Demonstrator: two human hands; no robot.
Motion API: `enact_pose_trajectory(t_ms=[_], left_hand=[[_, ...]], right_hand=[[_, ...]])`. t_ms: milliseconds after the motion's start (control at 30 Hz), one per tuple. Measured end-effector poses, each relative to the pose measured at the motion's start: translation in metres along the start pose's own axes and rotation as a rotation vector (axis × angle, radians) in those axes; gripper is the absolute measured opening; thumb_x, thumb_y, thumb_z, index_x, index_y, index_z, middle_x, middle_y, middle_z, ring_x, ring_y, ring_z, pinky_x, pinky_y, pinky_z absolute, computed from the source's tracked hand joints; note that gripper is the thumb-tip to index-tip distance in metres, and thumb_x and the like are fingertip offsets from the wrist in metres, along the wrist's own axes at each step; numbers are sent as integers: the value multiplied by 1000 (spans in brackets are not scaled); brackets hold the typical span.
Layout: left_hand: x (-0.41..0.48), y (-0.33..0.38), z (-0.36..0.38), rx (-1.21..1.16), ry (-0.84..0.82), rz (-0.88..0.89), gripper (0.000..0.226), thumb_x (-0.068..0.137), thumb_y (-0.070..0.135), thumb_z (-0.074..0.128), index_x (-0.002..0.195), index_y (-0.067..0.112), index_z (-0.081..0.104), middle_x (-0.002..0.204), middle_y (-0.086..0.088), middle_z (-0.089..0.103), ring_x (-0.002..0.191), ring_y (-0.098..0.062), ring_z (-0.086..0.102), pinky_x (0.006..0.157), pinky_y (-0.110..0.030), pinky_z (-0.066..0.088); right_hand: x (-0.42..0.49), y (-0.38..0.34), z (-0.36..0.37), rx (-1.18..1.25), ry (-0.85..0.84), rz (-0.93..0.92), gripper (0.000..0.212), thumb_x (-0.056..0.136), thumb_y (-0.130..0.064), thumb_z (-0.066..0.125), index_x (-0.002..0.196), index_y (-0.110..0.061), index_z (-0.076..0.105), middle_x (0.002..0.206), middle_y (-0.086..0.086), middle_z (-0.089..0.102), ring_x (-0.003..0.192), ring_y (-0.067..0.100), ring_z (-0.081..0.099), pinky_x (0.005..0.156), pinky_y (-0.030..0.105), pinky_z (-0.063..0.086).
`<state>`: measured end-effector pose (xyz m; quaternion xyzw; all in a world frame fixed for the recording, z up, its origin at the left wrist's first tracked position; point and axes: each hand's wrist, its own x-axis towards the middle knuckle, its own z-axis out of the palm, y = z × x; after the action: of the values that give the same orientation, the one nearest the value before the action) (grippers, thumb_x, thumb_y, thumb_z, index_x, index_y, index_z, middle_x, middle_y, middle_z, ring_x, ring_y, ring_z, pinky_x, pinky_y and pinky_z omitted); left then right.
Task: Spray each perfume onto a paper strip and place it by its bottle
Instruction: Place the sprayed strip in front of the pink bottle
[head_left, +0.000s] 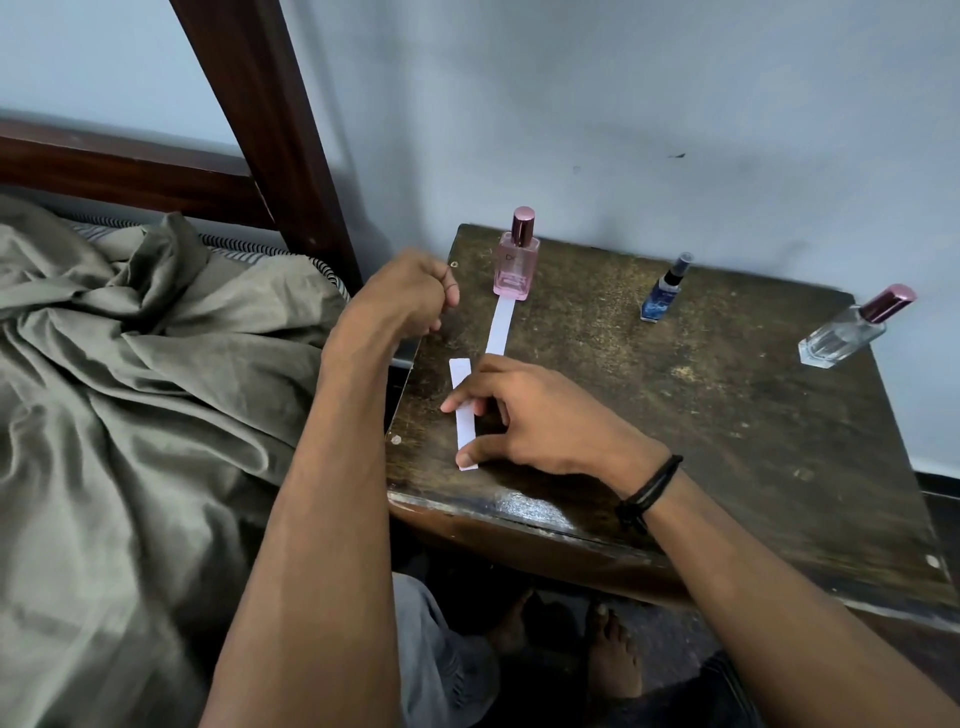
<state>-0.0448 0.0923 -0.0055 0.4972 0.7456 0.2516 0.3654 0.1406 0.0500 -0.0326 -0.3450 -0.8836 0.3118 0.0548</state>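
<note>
pinches white paper strip on dark wooden table with right hand; holds nothing in loosely curled left hand.

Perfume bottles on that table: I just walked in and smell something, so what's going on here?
A person is testing perfumes at a worn wooden table. One paper strip already lies by the pink bottle. The right hand pinches a second strip lying near the table's front left edge; the left hand hovers loosely curled, holding nothing. The blue bottle and the clear bottle have no strips yet.
</note>
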Motion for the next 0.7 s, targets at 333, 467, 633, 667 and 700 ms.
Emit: enact_pose_trajectory(t_ms=[333, 467, 633, 667, 700], left_hand=[[-10, 2, -8, 68, -285, 158, 32, 94, -15, 45, 89, 11, 64, 76, -6, 59, 66, -14, 51, 58, -21, 41], [-17, 0, -13, 191, -456, 192, 28, 95, -9, 58, 119, 3, 63, 87, -12, 54, 67, -13, 46, 61, -22, 40], [-16, 0, -16, 244, -450, 189, 31, 93, -12, 57, 116, 7, 67, 94, -11, 62, 83, -19, 55, 74, -27, 48], [-16, -1, -18, 248, -447, 187, 33, 92, -14, 56, 114, 7, 68, 95, -11, 65, 86, -19, 58, 81, -32, 51], [-16, -1, -19, 245, -449, 181, 36, 90, -17, 54, 113, 7, 68, 96, -11, 66, 88, -19, 60, 87, -35, 53]], right_hand=[[3, 2, 2, 30, 14, -9, 42, 78, -47, 83, 117, -36, 71, 118, -20, 50, 75, -10, 49, 75, 31, 45], [3, 3, 1, 33, 27, -15, 39, 81, -40, 82, 118, -36, 70, 117, -23, 51, 75, -19, 45, 76, 29, 41], [3, 3, -1, 34, 81, -13, 39, 87, -30, 78, 124, -34, 68, 107, -28, 50, 79, -23, 45, 79, 30, 40], [3, 3, -1, 49, 96, -7, 36, 88, -28, 78, 122, -34, 69, 105, -27, 53, 79, -18, 48, 81, 32, 44], [3, 3, -2, 66, 112, 3, 33, 88, -26, 78, 119, -34, 70, 102, -26, 56, 80, -11, 51, 84, 34, 47]])
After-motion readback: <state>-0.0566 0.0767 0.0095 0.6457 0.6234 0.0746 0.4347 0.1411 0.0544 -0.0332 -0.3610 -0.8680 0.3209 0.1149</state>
